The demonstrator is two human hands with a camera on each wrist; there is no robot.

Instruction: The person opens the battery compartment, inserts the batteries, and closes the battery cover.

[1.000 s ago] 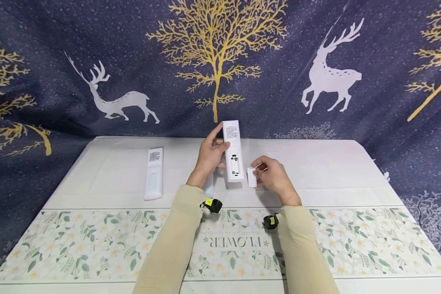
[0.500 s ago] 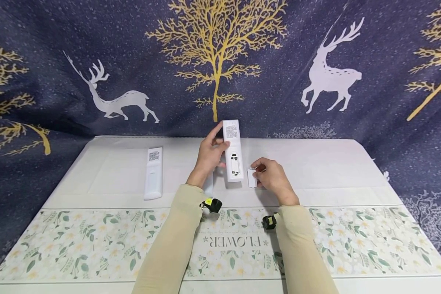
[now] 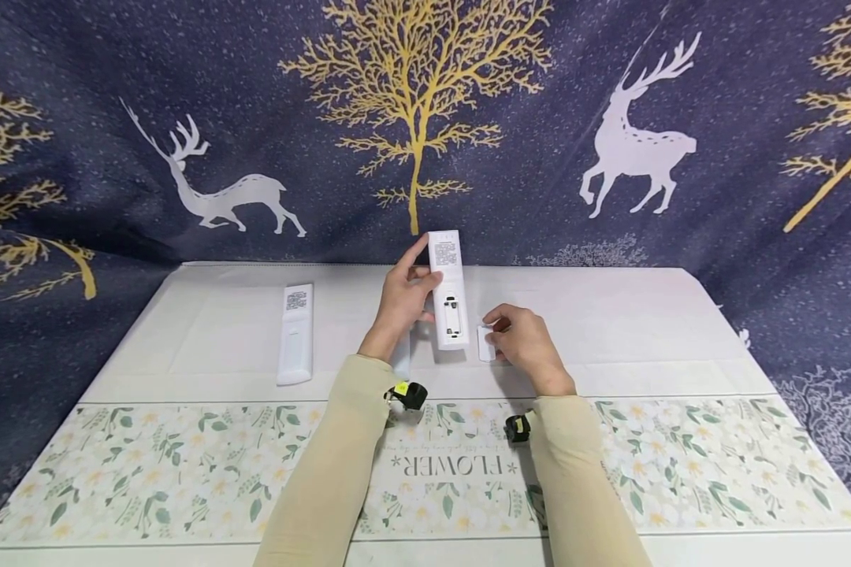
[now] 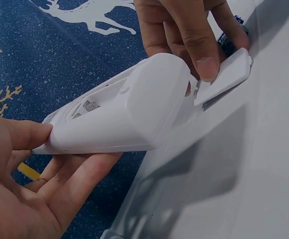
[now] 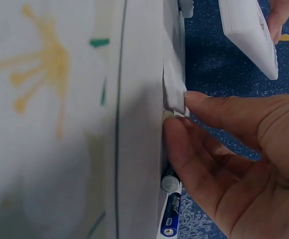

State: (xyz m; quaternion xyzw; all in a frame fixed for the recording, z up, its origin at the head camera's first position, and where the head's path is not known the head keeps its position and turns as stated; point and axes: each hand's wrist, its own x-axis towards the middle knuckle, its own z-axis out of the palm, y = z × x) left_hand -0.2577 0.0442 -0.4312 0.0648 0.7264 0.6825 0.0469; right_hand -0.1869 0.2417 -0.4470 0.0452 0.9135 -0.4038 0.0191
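Observation:
A white remote control is held up by my left hand, thumb on its back and fingers behind it. Its battery compartment faces me uncovered, with metal springs and no batteries inside. To its right, my right hand pinches a small white battery cover between thumb and fingers, apart from the remote. In the left wrist view the cover is tilted close over the table. Beyond the right fingers, the right wrist view shows a dark blue battery and the silver end of another battery; the head view hides both.
A second white remote lies back-up on the table at the left. Partly hidden behind my left wrist is a pale, flat-looking thing. A floral cloth strip crosses the near table, and a dark blue curtain hangs behind.
The battery cover has turned slightly in the right fingers, its flat face now more toward the head camera. The left hand and the remote have stayed nearly still.

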